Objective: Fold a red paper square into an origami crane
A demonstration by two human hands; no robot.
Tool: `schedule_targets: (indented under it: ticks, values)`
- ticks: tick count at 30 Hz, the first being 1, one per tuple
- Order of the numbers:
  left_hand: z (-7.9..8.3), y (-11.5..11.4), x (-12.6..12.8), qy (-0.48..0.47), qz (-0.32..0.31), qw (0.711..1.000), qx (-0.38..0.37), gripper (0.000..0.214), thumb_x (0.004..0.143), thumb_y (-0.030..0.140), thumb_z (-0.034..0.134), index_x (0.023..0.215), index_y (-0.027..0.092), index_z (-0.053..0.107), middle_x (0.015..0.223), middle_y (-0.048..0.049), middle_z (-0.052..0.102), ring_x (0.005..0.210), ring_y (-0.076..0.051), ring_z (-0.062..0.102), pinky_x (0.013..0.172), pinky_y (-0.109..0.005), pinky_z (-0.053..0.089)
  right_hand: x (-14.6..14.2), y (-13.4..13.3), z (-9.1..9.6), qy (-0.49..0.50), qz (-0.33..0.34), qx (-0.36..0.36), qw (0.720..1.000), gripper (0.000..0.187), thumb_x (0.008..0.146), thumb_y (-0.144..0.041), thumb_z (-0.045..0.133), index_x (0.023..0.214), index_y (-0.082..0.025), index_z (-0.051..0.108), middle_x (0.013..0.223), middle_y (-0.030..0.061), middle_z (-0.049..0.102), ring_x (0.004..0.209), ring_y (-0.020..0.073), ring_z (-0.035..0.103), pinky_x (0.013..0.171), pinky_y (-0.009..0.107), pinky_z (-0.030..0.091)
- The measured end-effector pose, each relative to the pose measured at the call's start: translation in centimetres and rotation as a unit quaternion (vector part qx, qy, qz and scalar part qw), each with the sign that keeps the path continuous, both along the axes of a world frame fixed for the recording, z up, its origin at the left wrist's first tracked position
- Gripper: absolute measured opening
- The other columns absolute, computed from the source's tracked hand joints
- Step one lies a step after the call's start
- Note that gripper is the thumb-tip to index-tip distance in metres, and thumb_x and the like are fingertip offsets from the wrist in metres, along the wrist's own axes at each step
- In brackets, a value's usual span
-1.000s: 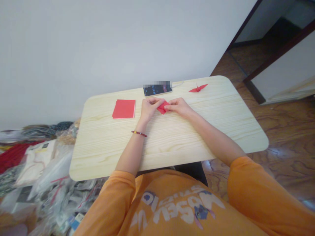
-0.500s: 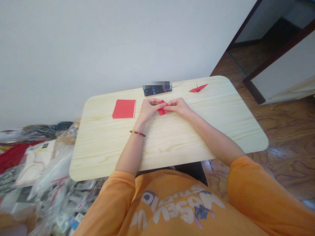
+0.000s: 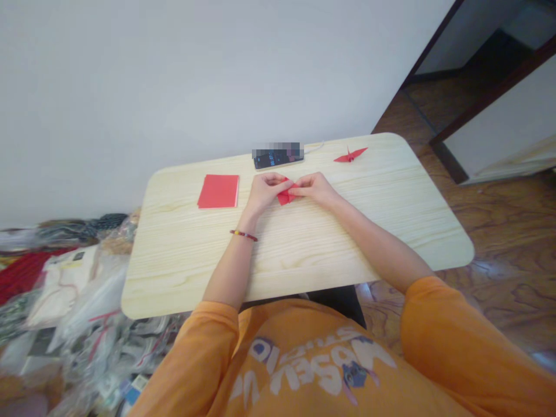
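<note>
head view: the left hand and right hand are pinching a folded red paper between them, over the middle of the wooden table, seeming to keep its folds tight. the fingers are hiding much of it, so its shape is hard to see. a stack of red paper is sitting near the left hand.

Orange sweatshirt, loose cotton-looking fabric, sleeves ending about the elbows, forearms bare. Chest print: large white lettering, seen upside down from this view, with a small blue cartoon creature beside it. Thin beaded bracelet on left wrist, dark red with a yellow bead. Left hand and right hand bare. Dark trousers at lap.
</note>
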State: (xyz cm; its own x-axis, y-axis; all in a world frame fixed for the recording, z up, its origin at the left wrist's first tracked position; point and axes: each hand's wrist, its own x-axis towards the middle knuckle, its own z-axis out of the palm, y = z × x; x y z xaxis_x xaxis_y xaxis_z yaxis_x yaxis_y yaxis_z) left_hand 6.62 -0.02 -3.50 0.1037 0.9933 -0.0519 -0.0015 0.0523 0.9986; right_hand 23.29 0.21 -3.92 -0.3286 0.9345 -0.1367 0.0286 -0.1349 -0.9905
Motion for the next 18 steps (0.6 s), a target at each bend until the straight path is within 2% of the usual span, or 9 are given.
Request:
schedule_targets:
  ticks: [18]
  values:
    - [-0.17,0.1,-0.39,-0.005,0.0,1.0,-0.015,0.035,0.052,0.041,0.084,0.07,0.013,0.072,0.072,-0.0055,0.073,0.065,-0.014,0.065,0.065,-0.026,0.051,0.1,0.08,-0.15,-0.004,0.011,0.01,1.0,0.032,0.052,-0.04,0.086,0.061,-0.014,0.069,0.059,0.0039,0.068,0.052,0.0097,0.055,0.054,0.023,0.044]
